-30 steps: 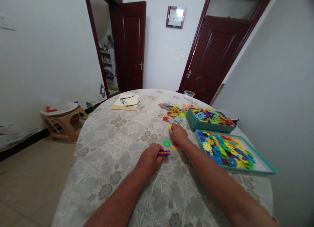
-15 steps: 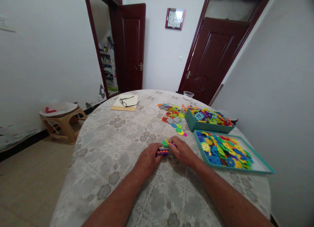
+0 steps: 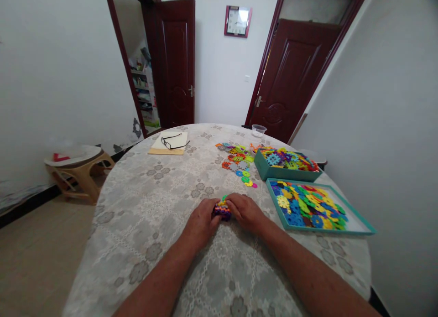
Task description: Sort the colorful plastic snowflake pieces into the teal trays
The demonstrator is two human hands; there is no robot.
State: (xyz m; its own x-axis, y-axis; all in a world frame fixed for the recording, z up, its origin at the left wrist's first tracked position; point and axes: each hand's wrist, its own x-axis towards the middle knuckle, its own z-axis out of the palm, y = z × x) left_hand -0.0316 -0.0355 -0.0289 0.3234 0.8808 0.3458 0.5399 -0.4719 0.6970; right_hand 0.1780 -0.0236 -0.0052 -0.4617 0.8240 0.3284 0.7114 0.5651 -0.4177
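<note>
My left hand [image 3: 201, 222] and my right hand [image 3: 244, 211] meet over the round table [image 3: 153, 207], both pinched on a small cluster of interlocking plastic discs [image 3: 222, 210], purple and orange with a green disc at its top. Both hands rest on the lace tablecloth. A scatter of loose coloured discs [image 3: 237, 159] lies farther out on the table, beyond my hands.
Two teal trays hold many coloured discs: a near shallow tray [image 3: 356, 223] and a deeper box [image 3: 270, 172] behind it. Glasses on a notebook [image 3: 169, 142] lie at the far left, a clear cup [image 3: 258, 130] at the far edge. A low stool [image 3: 77, 166] stands left.
My right hand came back from the loose discs with a green disc and joined my left hand at the cluster. Both hands have since closed tighter round it.
</note>
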